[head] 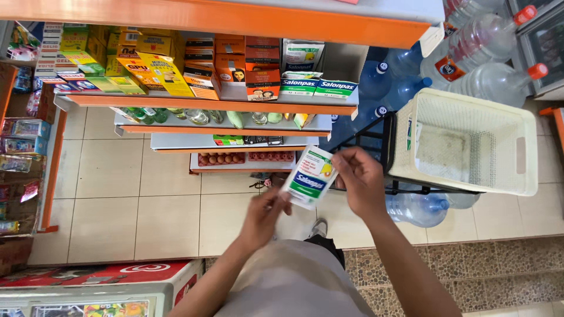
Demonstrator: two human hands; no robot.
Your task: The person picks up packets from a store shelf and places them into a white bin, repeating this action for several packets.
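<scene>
A small shop aisle with a pale tiled floor (147,194), seen from above. An orange-edged shelf unit (205,101) steps down in tiers toward the floor. Its top tier is packed with small boxes (194,64) in yellow, orange and white, and two green-and-white packs (317,88) sit at its right end. The tier below carries a row of small glass bottles (194,116); the lowest holds what look like trays of brown eggs (220,158), though they are too small to be sure.

In front of the shelves a person stands with both arms raised at waist height. The left hand (262,214) pinches the lower left corner of a flat white sachet with green and blue print (309,178). The right hand (359,179) grips the sachet's upper right edge between thumb and fingers. The sachet is tilted and held in the air between the two hands, just below the lowest shelf tier.

To the right, a cream plastic basket (523,155) rests on a black wire rack (376,138). Large clear water bottles with orange caps (499,79) lie behind it, and blue water jugs (399,76) stand between the rack and the shelves. Another clear jug (417,208) lies on the floor under the basket. A red-topped chest cabinet (106,276) sits at the lower left.
</scene>
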